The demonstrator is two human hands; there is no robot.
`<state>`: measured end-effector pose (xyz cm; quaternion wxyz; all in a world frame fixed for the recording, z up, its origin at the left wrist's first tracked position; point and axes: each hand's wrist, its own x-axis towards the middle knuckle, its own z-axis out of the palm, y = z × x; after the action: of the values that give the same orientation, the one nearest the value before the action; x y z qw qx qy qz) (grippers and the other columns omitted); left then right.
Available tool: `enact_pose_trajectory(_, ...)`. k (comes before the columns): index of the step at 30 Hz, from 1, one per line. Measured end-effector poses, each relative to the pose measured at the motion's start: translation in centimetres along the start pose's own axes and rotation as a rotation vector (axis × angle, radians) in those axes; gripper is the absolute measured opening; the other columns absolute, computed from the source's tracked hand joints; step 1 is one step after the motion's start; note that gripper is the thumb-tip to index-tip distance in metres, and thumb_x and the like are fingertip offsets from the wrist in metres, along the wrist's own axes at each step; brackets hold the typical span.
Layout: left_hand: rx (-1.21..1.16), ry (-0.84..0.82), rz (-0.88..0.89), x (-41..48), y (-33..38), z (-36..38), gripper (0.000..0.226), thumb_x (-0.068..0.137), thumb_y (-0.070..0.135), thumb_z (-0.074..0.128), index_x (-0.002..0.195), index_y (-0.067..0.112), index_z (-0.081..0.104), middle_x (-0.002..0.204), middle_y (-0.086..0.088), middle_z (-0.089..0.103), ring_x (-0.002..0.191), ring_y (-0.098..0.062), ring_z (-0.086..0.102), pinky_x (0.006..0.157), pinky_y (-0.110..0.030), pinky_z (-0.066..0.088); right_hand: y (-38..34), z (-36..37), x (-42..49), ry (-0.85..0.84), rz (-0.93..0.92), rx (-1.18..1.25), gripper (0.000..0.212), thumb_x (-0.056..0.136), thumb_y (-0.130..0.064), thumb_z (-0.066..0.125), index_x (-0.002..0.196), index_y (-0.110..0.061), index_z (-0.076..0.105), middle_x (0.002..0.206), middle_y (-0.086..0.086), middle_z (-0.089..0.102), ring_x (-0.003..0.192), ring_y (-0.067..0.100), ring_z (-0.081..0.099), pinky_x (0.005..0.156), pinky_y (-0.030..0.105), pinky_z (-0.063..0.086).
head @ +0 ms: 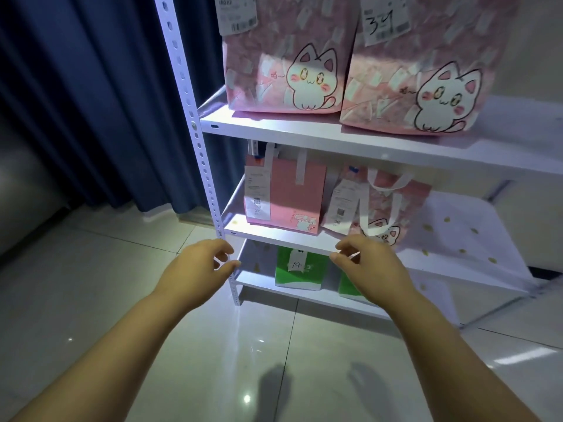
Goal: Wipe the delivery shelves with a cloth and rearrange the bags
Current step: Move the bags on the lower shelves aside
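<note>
Pink, likely light and easily creased: lift left paper bag (289,196) on middle shelf (274,238) by white handles (301,169) with left grip (199,264) and right grip (368,264), both loosely curled, empty.

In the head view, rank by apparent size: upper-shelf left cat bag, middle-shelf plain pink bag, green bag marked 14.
1. left cat bag
2. plain pink bag
3. green bag
The upper one is nearer, so true size is unsure.
</note>
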<state>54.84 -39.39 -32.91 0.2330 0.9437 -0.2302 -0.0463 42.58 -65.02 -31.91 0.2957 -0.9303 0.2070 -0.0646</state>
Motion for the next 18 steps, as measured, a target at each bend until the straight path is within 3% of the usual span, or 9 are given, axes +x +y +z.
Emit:
enact_pose_trajectory(8,-0.133,-0.082,-0.037,7.2,-4.5,4.2,0.027,0.083,0.040,0.062,0.106,0.026,0.060,0.088,0.010,0.059,0.071,-0.003,0.055,0.060,-0.017,0.041,0.8,4.7,5.5,-0.013,0.198,-0.020,0.024,0.087,-0.037,0.059,0.108,-0.026,0.060,0.082,-0.014,0.061,0.080,0.010,0.058,0.070,0.033,0.052)
enact_pose_trajectory(12,-0.148,-0.157,-0.022,11.6,-6.6,6.5,0.036,0.085,0.039,0.061,0.116,0.023,0.056,0.099,0.006,0.059,0.083,-0.010,0.058,0.074,-0.026,0.049,1.3,7.5,8.9,0.029,0.294,0.002,0.029,0.087,-0.034,0.059,0.114,-0.024,0.057,0.082,-0.015,0.060,0.075,0.006,0.056,0.058,0.024,0.041)
enact_pose_trajectory(18,-0.225,-0.167,-0.066,17.3,-9.4,10.2,0.049,0.084,0.034,0.064,0.126,0.015,0.050,0.117,-0.004,0.057,0.097,-0.017,0.055,0.085,-0.030,0.045,2.6,12.0,14.1,0.049,0.379,0.065,0.046,0.087,-0.035,0.060,0.129,-0.022,0.047,0.112,-0.005,0.059,0.088,0.015,0.059,0.077,0.030,0.046)
